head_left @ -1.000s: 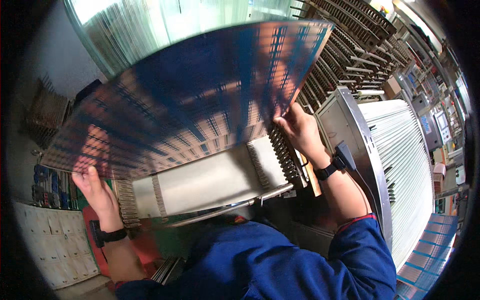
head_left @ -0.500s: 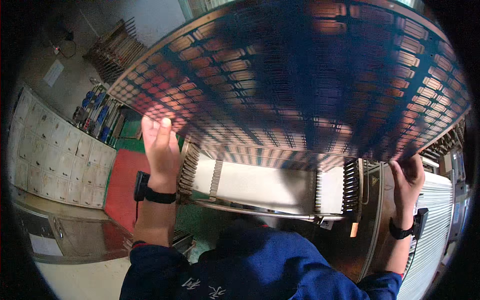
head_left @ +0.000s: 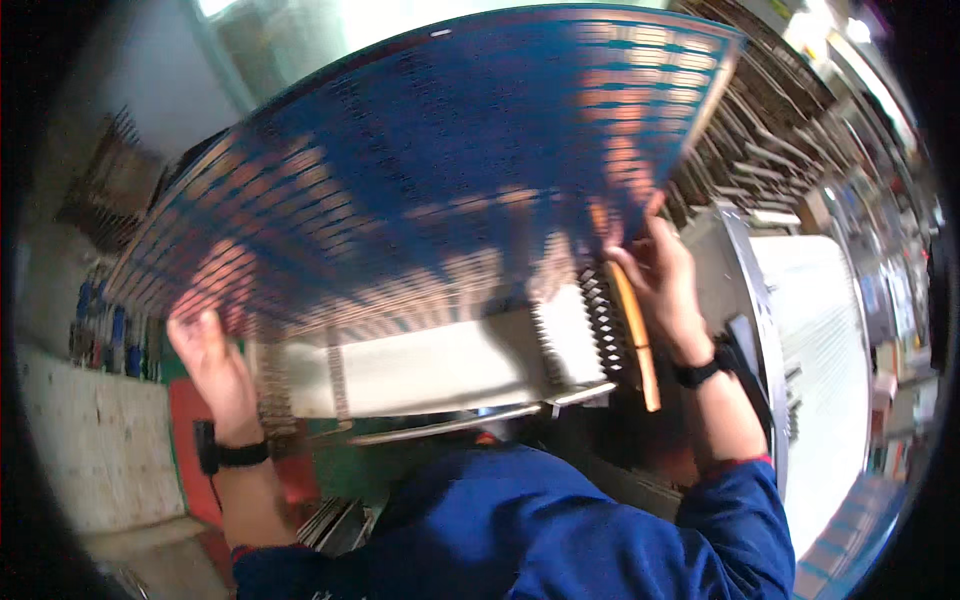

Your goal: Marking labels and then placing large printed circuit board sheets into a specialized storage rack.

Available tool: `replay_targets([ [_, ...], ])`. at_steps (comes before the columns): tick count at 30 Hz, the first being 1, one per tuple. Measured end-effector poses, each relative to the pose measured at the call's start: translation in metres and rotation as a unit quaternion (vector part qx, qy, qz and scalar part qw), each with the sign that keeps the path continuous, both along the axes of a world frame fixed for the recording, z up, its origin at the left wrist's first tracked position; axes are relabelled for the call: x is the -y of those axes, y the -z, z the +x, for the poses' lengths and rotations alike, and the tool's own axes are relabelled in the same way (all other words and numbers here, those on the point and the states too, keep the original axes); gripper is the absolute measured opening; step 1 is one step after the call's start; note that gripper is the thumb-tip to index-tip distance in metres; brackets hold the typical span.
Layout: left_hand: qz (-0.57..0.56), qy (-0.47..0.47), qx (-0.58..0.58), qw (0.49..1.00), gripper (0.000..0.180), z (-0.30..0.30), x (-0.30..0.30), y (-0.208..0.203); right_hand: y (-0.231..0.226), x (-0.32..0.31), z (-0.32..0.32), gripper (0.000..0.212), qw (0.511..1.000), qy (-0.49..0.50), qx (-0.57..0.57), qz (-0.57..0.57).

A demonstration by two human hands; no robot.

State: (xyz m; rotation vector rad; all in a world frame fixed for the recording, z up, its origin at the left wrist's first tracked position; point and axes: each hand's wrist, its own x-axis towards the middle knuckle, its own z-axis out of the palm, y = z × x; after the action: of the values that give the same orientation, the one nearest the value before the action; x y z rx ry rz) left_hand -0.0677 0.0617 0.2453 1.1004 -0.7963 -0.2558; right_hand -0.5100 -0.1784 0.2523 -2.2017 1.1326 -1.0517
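A large thin circuit board panel [head_left: 430, 130], dark blue with rows of copper-coloured patterns, spans the upper middle of the view, tilted and blurred by motion. At its near left corner my left hand [head_left: 215, 365] grips the edge, thumb on the near side. My right hand [head_left: 668, 275] is closed on its right edge. Below the panel stands a rack with a white bottom [head_left: 430, 375]. Toothed, comb-like side rows [head_left: 602, 325] line the rack, partly hidden by the panel. Beside my right hand an orange-yellow strip [head_left: 637, 340] slants down.
On the right lies a white-topped surface with a metal edge [head_left: 810, 370]. Behind it are rows of metal rack bars [head_left: 755, 140]. Another blue and copper panel [head_left: 850, 540] shows at the lower right. Pale lockers [head_left: 85, 430] and a red surface [head_left: 193, 430] are on the left.
The view has turned to the right, so the rack and lockers sit further left. The panel's right side has swung inward with my right hand. Both hands still hold the panel.
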Motion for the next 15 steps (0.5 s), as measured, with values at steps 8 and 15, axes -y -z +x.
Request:
replay_targets([
  [8, -0.005, 0.011, 0.03, 0.999, 0.041, -0.002, 0.019, 0.005, 0.032, 0.009, -0.023, 0.04, 0.997, 0.034, -0.073, -0.011],
  [15, -0.029, -0.005, 0.002, 1.0, 0.031, -0.009, 0.013, -0.011, 0.006, -0.013, -0.03, 0.054, 0.987, 0.052, 0.148, -0.017],
])
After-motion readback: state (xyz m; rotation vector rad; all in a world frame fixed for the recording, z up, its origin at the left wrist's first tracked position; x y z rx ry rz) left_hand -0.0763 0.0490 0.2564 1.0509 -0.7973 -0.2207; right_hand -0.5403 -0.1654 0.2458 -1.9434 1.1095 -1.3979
